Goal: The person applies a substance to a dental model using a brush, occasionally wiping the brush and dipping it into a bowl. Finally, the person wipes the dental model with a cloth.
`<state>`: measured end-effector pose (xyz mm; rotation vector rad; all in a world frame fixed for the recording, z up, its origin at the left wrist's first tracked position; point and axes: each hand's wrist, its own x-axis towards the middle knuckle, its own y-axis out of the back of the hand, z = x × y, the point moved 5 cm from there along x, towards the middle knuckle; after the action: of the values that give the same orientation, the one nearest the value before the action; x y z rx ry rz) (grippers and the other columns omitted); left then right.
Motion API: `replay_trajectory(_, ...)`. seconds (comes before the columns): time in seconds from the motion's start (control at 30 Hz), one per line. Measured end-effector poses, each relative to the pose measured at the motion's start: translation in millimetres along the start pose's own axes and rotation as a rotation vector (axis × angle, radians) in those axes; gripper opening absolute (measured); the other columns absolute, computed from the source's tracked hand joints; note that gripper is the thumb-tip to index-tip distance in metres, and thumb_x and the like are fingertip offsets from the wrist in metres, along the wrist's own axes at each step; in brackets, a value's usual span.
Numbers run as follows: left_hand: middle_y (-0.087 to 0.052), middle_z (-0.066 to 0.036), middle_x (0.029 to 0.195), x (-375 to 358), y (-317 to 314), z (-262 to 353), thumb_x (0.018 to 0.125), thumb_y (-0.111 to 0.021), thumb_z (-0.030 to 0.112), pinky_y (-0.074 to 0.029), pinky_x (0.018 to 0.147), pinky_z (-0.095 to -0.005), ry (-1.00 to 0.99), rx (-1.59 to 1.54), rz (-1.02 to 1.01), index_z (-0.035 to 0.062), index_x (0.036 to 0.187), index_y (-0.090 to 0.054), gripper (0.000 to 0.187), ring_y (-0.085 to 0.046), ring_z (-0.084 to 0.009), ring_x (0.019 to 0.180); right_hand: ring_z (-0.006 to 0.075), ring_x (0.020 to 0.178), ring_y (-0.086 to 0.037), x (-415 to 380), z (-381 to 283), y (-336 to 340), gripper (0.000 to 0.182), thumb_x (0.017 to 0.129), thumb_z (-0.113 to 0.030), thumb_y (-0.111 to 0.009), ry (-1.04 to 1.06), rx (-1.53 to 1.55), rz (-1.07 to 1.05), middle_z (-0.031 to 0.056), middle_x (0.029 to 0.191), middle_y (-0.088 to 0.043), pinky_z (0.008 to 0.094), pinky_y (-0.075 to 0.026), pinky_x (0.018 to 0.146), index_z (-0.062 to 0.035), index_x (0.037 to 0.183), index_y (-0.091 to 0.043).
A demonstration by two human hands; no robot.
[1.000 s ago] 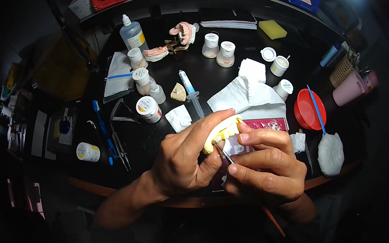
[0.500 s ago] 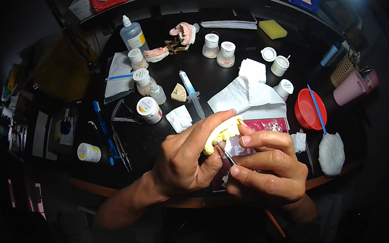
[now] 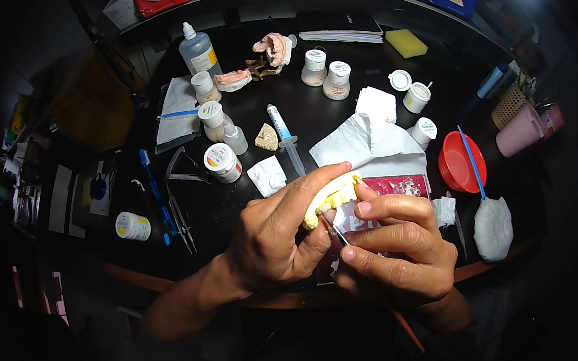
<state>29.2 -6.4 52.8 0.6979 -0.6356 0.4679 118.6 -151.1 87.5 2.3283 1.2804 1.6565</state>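
Observation:
My left hand (image 3: pixel 274 237) is closed around a yellow dental cast (image 3: pixel 331 199), a curved arch with tooth shapes, thumb below and forefinger along its outer side. Between the fingers of my right hand (image 3: pixel 399 247) is a slim metal-ended tool (image 3: pixel 340 235). Its tip meets the cast near a paler tooth, and a reddish-brown handle runs out below the hand. The fingertips of my right hand are close to the cast's far end. Beneath both hands lies a dark red printed board (image 3: pixel 397 186) with whitish scraps on it, partly hidden.
A syringe (image 3: pixel 281 129), a beige block (image 3: pixel 266 137) and folded tissue (image 3: pixel 267 176) lie beyond my left hand. Several jars and a bottle (image 3: pixel 198 54) stand behind. Pink-and-white dental models (image 3: pixel 272 48) sit at the back. To the right are a red bowl (image 3: pixel 449 167) and white pad (image 3: pixel 493 229).
Almost nothing differs. Both hands keep their hold on the cast and the tool, with only a very slight shift of the tool.

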Motion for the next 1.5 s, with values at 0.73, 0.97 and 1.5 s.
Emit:
replay_trajectory(0.73, -0.072, -0.026, 0.118, -0.3, 0.0, -0.8, 0.104, -0.063, 0.023, -0.063, 0.078, -0.0377, -0.014, 0.005, 0.019, -0.0072, 0.139, -0.058, 0.046, -0.078, -0.035, 0.097, 0.0312, 0.113, -0.069, -0.3, 0.0, 0.5, 0.023, 0.077, -0.007, -0.088, 0.004, 0.012, -0.025, 0.0099, 0.095, -0.073, 0.0494, -0.061, 0.102, 0.0011, 0.096, -0.078)
replay_trajectory(0.97, -0.072, -0.026, 0.121, -0.1, 0.0, 0.3, 0.105, -0.06, 0.021, -0.062, 0.084, -0.0367, 0.005, -0.003, 0.001, -0.0096, 0.138, -0.057, 0.045, -0.077, -0.0337, 0.102, 0.0316, 0.114, -0.069, 0.3, -1.7, 2.3, 0.022, 0.078, -0.007, -0.087, 0.0, 0.016, -0.043, 0.0098, 0.094, -0.073, 0.0506, -0.061, 0.103, 0.0011, 0.096, -0.078)
replay_trajectory(1.5, -0.072, -0.027, 0.124, 1.1, 1.2, 4.1, 0.109, -0.054, 0.021, -0.059, 0.092, -0.0336, 0.055, -0.015, -0.046, -0.0129, 0.138, -0.056, 0.045, -0.075, -0.0285, 0.109, 0.0312, 0.113, -0.068, -1.0, -0.3, 2.2, 0.023, 0.077, -0.006, -0.087, 0.006, 0.022, -0.023, 0.0101, 0.095, -0.073, 0.0492, -0.061, 0.103, 0.0016, 0.097, -0.078)
